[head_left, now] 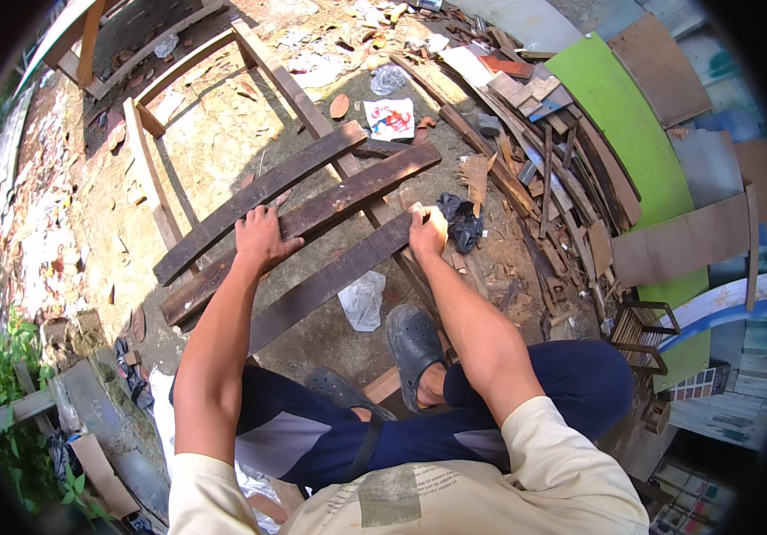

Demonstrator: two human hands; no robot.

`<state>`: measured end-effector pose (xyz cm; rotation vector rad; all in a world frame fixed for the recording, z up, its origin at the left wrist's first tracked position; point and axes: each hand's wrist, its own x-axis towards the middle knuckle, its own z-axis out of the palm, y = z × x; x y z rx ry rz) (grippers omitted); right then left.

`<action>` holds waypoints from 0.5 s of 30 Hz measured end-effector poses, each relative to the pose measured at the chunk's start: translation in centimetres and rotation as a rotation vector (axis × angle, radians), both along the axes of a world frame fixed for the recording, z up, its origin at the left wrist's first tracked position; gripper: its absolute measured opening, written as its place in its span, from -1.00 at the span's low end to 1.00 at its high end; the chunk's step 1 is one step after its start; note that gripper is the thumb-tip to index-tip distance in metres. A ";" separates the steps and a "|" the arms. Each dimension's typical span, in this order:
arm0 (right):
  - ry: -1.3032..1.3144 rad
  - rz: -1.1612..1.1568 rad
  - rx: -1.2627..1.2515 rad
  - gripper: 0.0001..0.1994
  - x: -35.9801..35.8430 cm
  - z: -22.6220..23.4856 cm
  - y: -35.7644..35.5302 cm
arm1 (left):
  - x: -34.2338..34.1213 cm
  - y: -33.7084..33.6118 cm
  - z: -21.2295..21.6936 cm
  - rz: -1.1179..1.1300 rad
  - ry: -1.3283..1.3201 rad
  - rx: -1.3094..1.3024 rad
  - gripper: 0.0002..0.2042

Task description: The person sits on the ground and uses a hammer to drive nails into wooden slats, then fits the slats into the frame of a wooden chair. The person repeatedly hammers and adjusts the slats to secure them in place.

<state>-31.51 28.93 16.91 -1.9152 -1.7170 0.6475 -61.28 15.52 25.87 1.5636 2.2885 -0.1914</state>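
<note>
Three dark wooden planks lie slantwise across a wooden frame (281,82) on the ground. The far plank (290,174) and the thicker middle plank (361,194) are close together, with the near plank (334,275) set apart from them. My left hand (263,239) is closed over the middle plank, its fingers reaching toward the far plank and its thumb along the top. My right hand (428,234) grips the right end of the near plank, fingers curled round it. The near plank's left end is hidden behind my left forearm.
My feet in dark clogs (415,348) are close to the frame's near end. Wood scraps (535,178) and a black plastic bag (461,221) lie to the right, by a green board (624,125). A clear plastic bag (363,299) rests below the near plank. Plants (4,361) grow at left.
</note>
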 end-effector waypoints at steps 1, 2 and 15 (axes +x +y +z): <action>0.006 0.060 0.109 -0.80 0.9 -1.4 -1.1 | 0.9 1.4 -0.3 -0.006 -0.040 0.038 -0.10; 0.008 0.127 0.223 -0.79 1.3 -2.0 -1.6 | 1.8 2.6 -0.4 -0.006 -0.082 0.083 -0.11; 0.008 0.254 -0.093 -0.76 1.7 -0.7 -1.5 | 13.8 4.8 -3.4 -0.449 -0.106 0.054 -0.06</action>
